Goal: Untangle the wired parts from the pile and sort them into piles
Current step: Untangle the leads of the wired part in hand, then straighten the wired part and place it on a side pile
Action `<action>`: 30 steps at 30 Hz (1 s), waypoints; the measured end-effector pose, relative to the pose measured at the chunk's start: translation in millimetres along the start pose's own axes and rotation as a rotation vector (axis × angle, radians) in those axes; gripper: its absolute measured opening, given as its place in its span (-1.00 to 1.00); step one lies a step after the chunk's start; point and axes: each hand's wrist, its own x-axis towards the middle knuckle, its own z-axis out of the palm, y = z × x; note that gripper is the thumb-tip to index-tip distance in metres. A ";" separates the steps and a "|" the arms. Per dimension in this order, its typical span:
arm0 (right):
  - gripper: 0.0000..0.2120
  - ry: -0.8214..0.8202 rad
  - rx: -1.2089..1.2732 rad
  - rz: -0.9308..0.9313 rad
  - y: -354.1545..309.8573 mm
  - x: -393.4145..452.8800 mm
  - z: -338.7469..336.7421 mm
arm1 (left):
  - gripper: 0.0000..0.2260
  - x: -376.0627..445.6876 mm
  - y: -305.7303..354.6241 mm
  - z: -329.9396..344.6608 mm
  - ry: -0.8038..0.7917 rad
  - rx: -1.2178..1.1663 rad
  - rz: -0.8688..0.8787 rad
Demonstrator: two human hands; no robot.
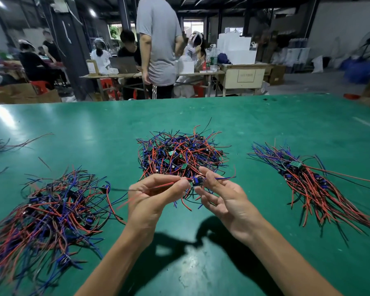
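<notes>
**Two hands on one wired part, in front of the tangled pile**

Both hands are raised just above the green table (265,129) and meet on a single wired part (196,182), a small board with a blue component and red, blue and black leads. The left hand (152,196) has its fingers curled, thumb and fingertips pinching the red lead that runs leftward out of the part. The right hand (224,196) is more spread: its thumb and forefinger close on the board itself while the other fingers stay loosely extended below. A blue lead and a red lead stick out to the right past the right thumb.

Directly beyond the hands, touching the far side of the held part in this view, lies the tangled pile (181,154) of the same pieces, wires looping in every direction with little green boards showing through. Whether the held part's leads are free of that pile cannot be told; several strands hang below the fingers and merge with it.

Well to the left of the hands sits a loose sorted heap (51,208), partly cut off by the picture's edge. Well to the right lies a neater bundle (308,184) with wires combed in one direction, its ends running out of view.

Behind the table, people (158,45) stand and sit at benches, blurred.
</notes>
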 end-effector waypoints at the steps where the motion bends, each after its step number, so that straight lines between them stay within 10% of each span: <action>1: -0.69 0.010 -0.010 0.013 0.0 0.4 -0.5 | -0.78 -0.5 0.5 -0.6 -0.040 0.024 0.021; 7: -0.73 -0.073 0.014 -0.028 -6.4 5.9 -13.9 | -0.74 2.0 2.4 -3.5 -0.259 0.117 0.007; 13: -0.60 -0.133 -0.505 -0.277 -1.0 8.7 -19.4 | -0.58 -2.9 -3.7 7.7 -0.318 0.030 -0.443; 18: -0.90 -0.142 -0.716 -0.430 10.5 9.7 -19.6 | -0.70 -6.4 -8.1 7.5 -0.382 -0.011 -0.439; 22: -0.71 -0.039 -0.940 -0.415 15.6 10.0 -18.0 | -0.73 -4.7 -8.3 7.5 -0.347 0.040 -0.462; 30: -0.68 -0.084 -0.543 -0.241 37.6 3.1 6.1 | -0.76 -3.7 -8.5 7.9 -0.252 0.161 -0.385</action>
